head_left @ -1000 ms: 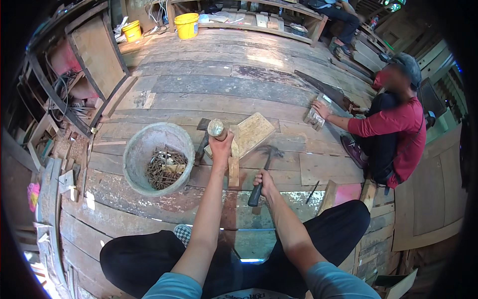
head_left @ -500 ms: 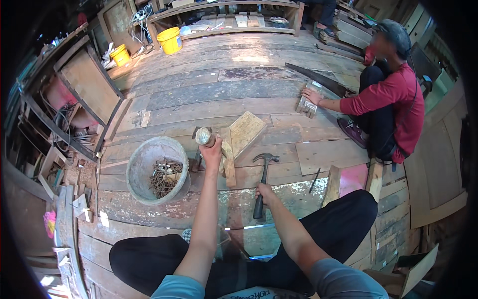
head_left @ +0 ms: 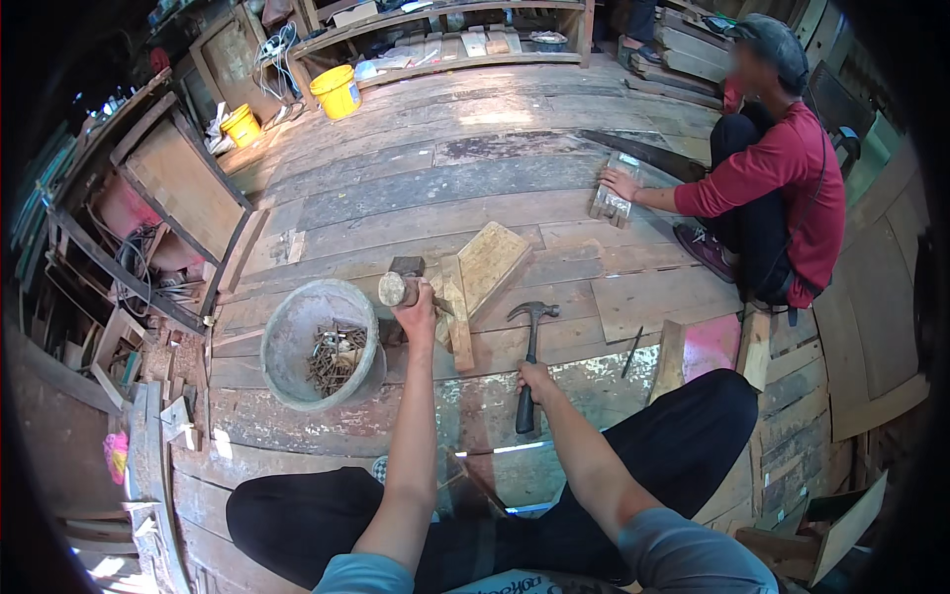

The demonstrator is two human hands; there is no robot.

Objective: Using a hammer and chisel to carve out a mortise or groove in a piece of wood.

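Observation:
My left hand is wrapped round a tool with a thick, round wooden handle. Its working end, partly hidden, points toward a narrow wood strip lying against a wider wooden board. A dark block sits just beyond that hand. My right hand grips the black handle of a claw hammer, its head pointing away from me, low over the floor. Left of my left hand stands a grey bucket with many rusty nails inside.
A person in a red top sits at the right, one hand on a bundle of wood pieces beside a handsaw. A thin dark rod lies right of the hammer. Yellow buckets stand by the far bench; a wooden cabinet is at left.
The wooden-handled tool in my left hand has tilted over to the left, uncovering more of the dark block behind. My right hand still holds the claw hammer low. The view has shifted slightly.

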